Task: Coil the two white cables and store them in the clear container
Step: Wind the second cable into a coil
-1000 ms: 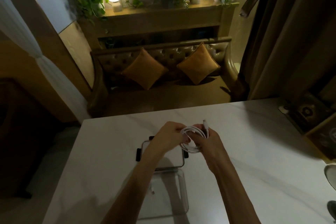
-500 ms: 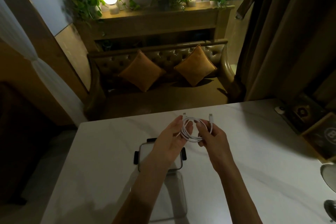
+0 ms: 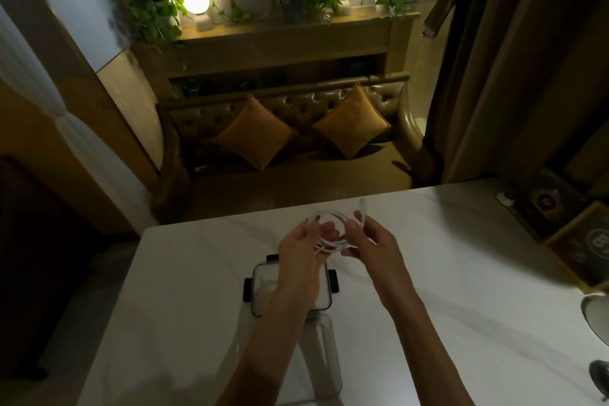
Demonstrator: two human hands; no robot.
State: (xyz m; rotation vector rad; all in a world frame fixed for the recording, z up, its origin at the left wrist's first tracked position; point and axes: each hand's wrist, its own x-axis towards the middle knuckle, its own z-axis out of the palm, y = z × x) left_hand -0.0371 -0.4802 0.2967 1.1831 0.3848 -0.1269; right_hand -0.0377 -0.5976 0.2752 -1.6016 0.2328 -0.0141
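A coiled white cable [image 3: 331,230] hangs in the air above the white table [image 3: 184,273], held between both hands. My left hand [image 3: 301,247] grips the coil's left side. My right hand [image 3: 369,239] pinches its right side, and one plug end [image 3: 362,205] sticks up above the fingers. Below my hands lies the container's lid [image 3: 263,287] with black clips. The clear container [image 3: 324,359] stands nearer to me, partly hidden by my left forearm. I cannot make out a second cable.
A brown sofa [image 3: 290,142] with two orange cushions stands beyond the table's far edge. Dark boxes [image 3: 560,221] sit at the table's right side, with a small white object [image 3: 506,198] beside them. A round pale object [image 3: 596,316] shows at the right edge.
Both hands have lifted the coil slightly away from me, and the coil has opened into a wider loop. One plug end now points up past my right fingers.
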